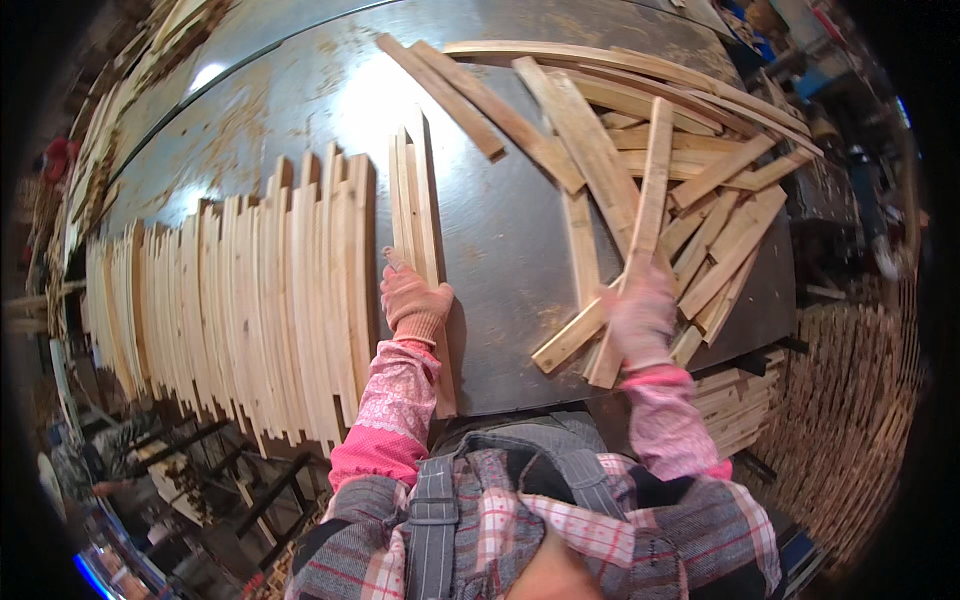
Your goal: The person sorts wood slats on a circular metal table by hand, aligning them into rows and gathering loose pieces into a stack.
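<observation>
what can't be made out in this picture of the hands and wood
All in the head view:
Right hand: motion blur hides its finger positions.
Left hand: it covers part of the narrow strips, so its exact grip is unclear.
Loose pile: upper pieces hide those underneath.
Wood stack at upper left: cut off by the dark rim.

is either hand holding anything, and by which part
The left hand holds narrow wood strips across their nearer half; the right hand is blurred over a wood stick, its grip unclear.
</observation>
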`<control>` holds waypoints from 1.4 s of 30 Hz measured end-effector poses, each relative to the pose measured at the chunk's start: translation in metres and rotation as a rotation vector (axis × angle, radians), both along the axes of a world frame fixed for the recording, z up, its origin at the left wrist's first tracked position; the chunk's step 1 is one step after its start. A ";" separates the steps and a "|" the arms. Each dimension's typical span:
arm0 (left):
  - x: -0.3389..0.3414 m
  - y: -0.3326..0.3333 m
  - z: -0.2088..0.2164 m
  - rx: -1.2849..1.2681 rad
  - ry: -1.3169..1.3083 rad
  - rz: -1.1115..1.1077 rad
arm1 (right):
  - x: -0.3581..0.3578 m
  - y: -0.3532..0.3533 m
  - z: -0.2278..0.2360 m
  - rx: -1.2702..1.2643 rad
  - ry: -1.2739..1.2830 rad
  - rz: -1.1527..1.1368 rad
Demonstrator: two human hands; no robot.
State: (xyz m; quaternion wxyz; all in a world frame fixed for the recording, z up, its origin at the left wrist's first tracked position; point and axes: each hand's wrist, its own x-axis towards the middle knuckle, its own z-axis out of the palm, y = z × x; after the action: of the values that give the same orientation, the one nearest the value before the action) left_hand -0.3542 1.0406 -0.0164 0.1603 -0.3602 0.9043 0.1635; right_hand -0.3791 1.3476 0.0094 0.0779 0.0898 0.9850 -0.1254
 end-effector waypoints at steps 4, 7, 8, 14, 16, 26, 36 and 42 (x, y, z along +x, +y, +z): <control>0.030 -0.009 -0.011 -0.085 0.046 -0.096 | 0.024 0.026 -0.005 0.008 -0.164 -0.235; 0.042 -0.022 -0.059 -0.382 0.445 -0.635 | 0.043 0.035 -0.074 -0.019 0.223 -0.288; 0.044 -0.038 -0.082 -0.347 0.388 -0.701 | 0.032 0.029 -0.077 -0.047 0.110 -0.329; 0.063 -0.041 -0.021 -0.263 0.252 -0.659 | 0.091 0.064 0.005 -0.721 0.211 -0.642; 0.041 -0.034 -0.015 -0.206 0.156 -0.645 | 0.118 0.097 0.026 -0.899 0.480 -0.733; -0.020 -0.065 -0.037 -0.169 0.584 -0.633 | 0.242 0.260 -0.089 -0.497 0.390 -1.306; -0.237 0.010 -0.017 -0.140 0.327 -0.168 | 0.202 0.365 -0.098 -0.342 -0.636 -0.901; -0.292 0.048 -0.043 -0.010 0.253 -0.122 | 0.103 0.439 -0.001 0.305 0.151 -0.786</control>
State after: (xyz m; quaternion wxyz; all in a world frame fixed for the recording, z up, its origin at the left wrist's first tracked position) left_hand -0.6460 1.0888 -0.0596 0.0526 -0.2820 0.9383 0.1932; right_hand -0.2762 1.7871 0.0083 -0.0622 0.4596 0.8859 -0.0047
